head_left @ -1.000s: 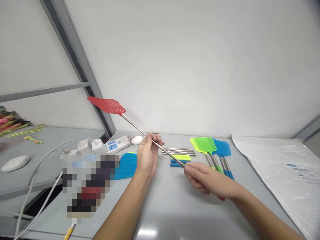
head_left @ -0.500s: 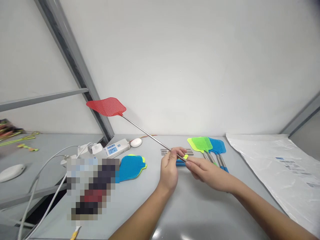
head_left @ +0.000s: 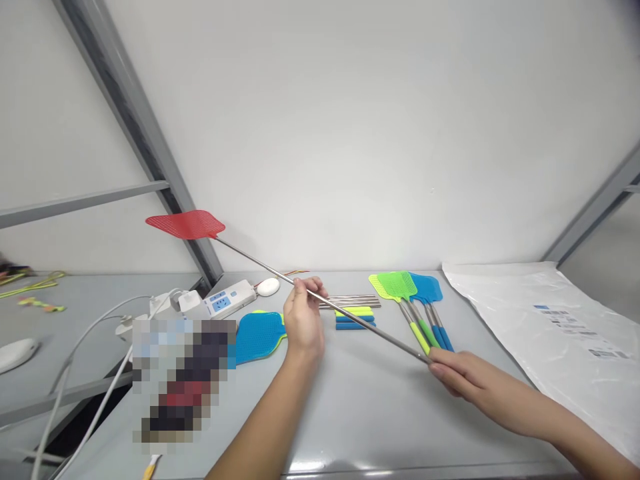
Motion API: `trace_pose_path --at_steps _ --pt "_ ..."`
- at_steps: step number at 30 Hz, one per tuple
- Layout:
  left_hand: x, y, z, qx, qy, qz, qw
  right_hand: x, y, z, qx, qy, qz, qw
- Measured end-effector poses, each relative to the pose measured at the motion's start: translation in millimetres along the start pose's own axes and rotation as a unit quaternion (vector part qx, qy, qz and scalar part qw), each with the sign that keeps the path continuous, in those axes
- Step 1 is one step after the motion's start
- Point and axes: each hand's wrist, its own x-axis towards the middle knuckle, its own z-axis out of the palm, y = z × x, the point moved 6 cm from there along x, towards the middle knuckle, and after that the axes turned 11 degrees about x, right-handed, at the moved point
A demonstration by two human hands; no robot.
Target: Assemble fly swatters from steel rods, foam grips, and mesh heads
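A red fly swatter [head_left: 186, 225] is held slantwise above the table, its perforated head up at the left. Its long metal rod [head_left: 380, 332] runs down to the right. Partway along the rod, my left hand [head_left: 304, 320] is closed around it, fingers partly curled. At the lower end my right hand [head_left: 473, 381] grips the rod, hiding its tip. Behind the rod lie several loose metal rods [head_left: 353, 301] and a stack of yellow and blue handle grips [head_left: 354, 319]. Blue swatter heads [head_left: 260, 337] with yellow-green ones beneath lie left of my left hand.
Green swatters [head_left: 400, 283] and blue swatters [head_left: 431, 288] with handles lie at the back right, beside a white plastic sheet [head_left: 540, 320]. To the left are a power strip [head_left: 230, 299] with cables, a white round device [head_left: 269, 287] and a pixelated patch. A wall stands behind.
My right hand has moved right and down, away from my left hand, and the rod is longer between them. My left hand and the red head have shifted left.
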Motion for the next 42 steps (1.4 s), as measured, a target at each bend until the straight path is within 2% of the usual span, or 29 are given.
trace_pose_path --at_steps 3,6,11,13,15,18,23,25,29,35,38,40,42 --pt "-1.3 -5.4 1.4 0.011 -0.01 -0.012 1.0 -1.0 5.0 -7.0 -0.008 0.024 -0.003 1.0" --pt "-8.7 -13.9 5.9 0.025 -0.026 -0.024 0.999 8.1 -6.8 -8.3 -0.038 0.013 -0.012 0.999" --pt "-30.5 -27.7 26.0 0.107 -0.149 -0.058 0.981 36.8 -42.8 -4.2 -0.073 0.047 -0.058 0.995" --pt "-36.0 -29.4 29.9 0.12 -0.175 -0.069 0.975 46.4 -51.8 -0.3 -0.092 0.064 -0.073 0.991" --pt "-35.4 -25.1 28.6 0.119 -0.162 -0.055 0.978 52.3 -55.0 4.4 -0.103 0.071 -0.076 0.989" --pt "-26.1 -13.7 21.6 0.102 -0.114 -0.015 0.988 53.3 -49.4 10.8 -0.104 0.069 -0.069 0.99" --pt "-6.4 -3.5 1.6 0.033 0.01 0.002 0.999 39.8 -23.0 13.0 -0.119 0.071 -0.053 0.989" --pt "-4.0 -2.3 0.6 0.021 0.014 0.011 1.0 33.1 -14.1 12.1 -0.116 0.066 -0.053 0.99" --pt "-3.8 -1.2 6.5 0.021 -0.036 0.026 0.999 21.1 -3.5 2.8 -0.13 0.08 -0.046 0.987" --pt "7.0 2.6 -8.3 0.022 0.016 0.041 0.999 3.8 8.5 -11.3 -0.163 0.118 -0.024 0.979" --pt "-6.1 -5.6 4.5 0.069 -0.047 0.024 0.996 1.1 6.9 -9.8 -0.171 0.134 -0.039 0.975" --pt "-25.7 -16.1 22.0 0.136 -0.137 0.004 0.981 2.8 3.9 -7.8 -0.185 0.143 -0.051 0.971" --pt "-48.0 -28.4 38.6 0.207 -0.234 -0.016 0.95 6.4 0.9 -6.4 -0.202 0.154 -0.064 0.965"
